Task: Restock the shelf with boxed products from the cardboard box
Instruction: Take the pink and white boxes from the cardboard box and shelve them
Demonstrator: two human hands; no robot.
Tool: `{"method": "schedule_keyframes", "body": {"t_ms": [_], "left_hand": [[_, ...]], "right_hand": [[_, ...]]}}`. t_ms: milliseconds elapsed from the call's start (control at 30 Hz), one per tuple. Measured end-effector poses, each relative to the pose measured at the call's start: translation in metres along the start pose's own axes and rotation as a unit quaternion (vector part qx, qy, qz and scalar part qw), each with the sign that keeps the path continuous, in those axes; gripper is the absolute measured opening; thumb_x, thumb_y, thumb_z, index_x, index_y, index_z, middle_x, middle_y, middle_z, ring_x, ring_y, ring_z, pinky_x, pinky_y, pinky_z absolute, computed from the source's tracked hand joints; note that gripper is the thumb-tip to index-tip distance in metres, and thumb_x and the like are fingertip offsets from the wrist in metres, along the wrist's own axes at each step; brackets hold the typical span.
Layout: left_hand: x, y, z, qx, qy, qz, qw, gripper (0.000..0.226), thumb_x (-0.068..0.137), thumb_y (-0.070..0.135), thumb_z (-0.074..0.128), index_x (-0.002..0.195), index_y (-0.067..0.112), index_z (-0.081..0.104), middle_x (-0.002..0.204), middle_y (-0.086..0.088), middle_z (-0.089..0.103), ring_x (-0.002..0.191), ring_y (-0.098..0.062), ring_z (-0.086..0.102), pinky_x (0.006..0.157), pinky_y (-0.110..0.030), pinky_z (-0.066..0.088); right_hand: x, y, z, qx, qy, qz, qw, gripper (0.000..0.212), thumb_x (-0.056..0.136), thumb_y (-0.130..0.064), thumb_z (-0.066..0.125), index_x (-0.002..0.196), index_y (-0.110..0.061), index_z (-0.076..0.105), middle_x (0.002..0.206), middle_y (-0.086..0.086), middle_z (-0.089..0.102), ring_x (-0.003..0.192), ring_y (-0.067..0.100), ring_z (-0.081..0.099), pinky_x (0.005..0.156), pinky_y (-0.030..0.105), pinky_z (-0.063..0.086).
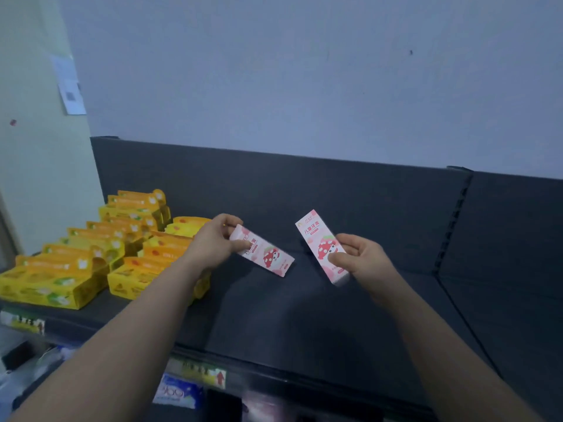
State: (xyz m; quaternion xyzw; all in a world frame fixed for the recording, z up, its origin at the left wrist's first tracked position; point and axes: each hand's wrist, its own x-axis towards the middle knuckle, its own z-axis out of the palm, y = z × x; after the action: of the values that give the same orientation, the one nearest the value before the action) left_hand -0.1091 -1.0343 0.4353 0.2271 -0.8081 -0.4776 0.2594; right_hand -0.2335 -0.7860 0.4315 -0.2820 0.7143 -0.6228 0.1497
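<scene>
My left hand point(213, 242) grips one end of a pink strawberry-print box point(268, 257), which lies tilted, its far end pointing down to the right above the dark shelf point(304, 315). My right hand point(362, 260) holds a second pink strawberry box point(316, 239) by its lower end, standing nearly upright and leaning left. Both boxes hover over the middle of the shelf, a short gap between them. The cardboard box is out of view.
Rows of yellow and orange boxes point(91, 254) fill the shelf's left part, right beside my left hand. The shelf's dark back panel point(304, 190) rises behind. A divider post point(454, 220) stands at the right. Price tags point(204, 373) line the front edge.
</scene>
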Motion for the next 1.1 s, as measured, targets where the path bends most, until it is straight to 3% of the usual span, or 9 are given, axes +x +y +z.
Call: {"method": "schedule_keyframes", "body": {"t_ms": [167,333,500,700,867,1033,1100], "left_hand": [[0.065,-0.001,-0.021,0.122,-0.078,0.007,0.989,0.039,0.073,0.009,0.08,0.104,0.013,0.056,0.096,-0.004,0.068,0.085,-0.017,0.066,0.078,-0.033,0.056],[0.109,-0.012,-0.023,0.221,-0.13,0.024,0.966,0.036,0.068,0.007,0.084,0.094,0.012,0.059,0.089,-0.005,0.07,0.073,-0.014,0.064,0.068,-0.03,0.052],[0.129,-0.029,-0.022,0.286,-0.145,0.032,0.947,0.032,0.065,0.016,0.086,0.088,0.019,0.064,0.09,0.0,0.069,0.088,-0.02,0.065,0.082,-0.036,0.054],[0.137,-0.04,-0.017,0.33,-0.138,0.034,0.933,0.035,0.067,0.025,0.085,0.091,0.021,0.06,0.096,0.002,0.065,0.093,-0.021,0.06,0.087,-0.039,0.05],[0.139,-0.037,-0.018,0.334,-0.12,0.035,0.934,0.027,0.069,0.027,0.082,0.085,0.023,0.061,0.092,0.003,0.065,0.09,-0.019,0.061,0.083,-0.038,0.053],[0.141,-0.039,-0.03,0.25,-0.12,0.031,0.96,0.024,0.07,0.02,0.083,0.077,0.025,0.06,0.093,0.001,0.069,0.091,-0.02,0.063,0.087,-0.041,0.053],[0.138,-0.04,-0.037,0.216,-0.1,0.044,0.97,0.014,0.078,0.016,0.076,0.083,0.02,0.064,0.095,-0.001,0.068,0.092,-0.021,0.063,0.087,-0.038,0.053]], "right_hand": [[0.024,-0.006,0.021,0.002,0.032,0.033,0.999,0.034,0.086,-0.002,0.066,0.118,-0.013,0.061,0.104,0.001,0.074,0.09,0.018,0.072,0.083,0.038,0.057],[0.035,-0.002,0.035,0.001,0.05,0.05,0.997,0.028,0.085,-0.001,0.066,0.111,-0.01,0.064,0.097,0.002,0.076,0.089,0.02,0.072,0.087,0.039,0.054],[0.042,0.001,0.049,-0.035,0.056,0.069,0.995,0.027,0.083,0.0,0.067,0.108,-0.009,0.066,0.093,0.006,0.075,0.081,0.02,0.071,0.077,0.032,0.055],[0.048,0.006,0.053,-0.072,0.072,0.088,0.991,0.035,0.076,-0.001,0.075,0.108,-0.012,0.068,0.102,0.006,0.073,0.086,0.016,0.07,0.079,0.026,0.055],[0.055,0.006,0.058,-0.109,0.06,0.099,0.987,0.04,0.075,-0.005,0.078,0.11,-0.018,0.065,0.101,0.002,0.07,0.088,0.016,0.068,0.079,0.025,0.056],[0.069,0.006,0.073,-0.105,0.041,0.095,0.989,0.038,0.076,-0.003,0.078,0.107,-0.02,0.063,0.1,0.002,0.069,0.086,0.015,0.066,0.075,0.023,0.057],[0.079,0.01,0.079,-0.108,0.033,0.095,0.989,0.037,0.075,-0.001,0.078,0.103,-0.021,0.065,0.104,0.005,0.068,0.091,0.019,0.067,0.08,0.031,0.058]]}}
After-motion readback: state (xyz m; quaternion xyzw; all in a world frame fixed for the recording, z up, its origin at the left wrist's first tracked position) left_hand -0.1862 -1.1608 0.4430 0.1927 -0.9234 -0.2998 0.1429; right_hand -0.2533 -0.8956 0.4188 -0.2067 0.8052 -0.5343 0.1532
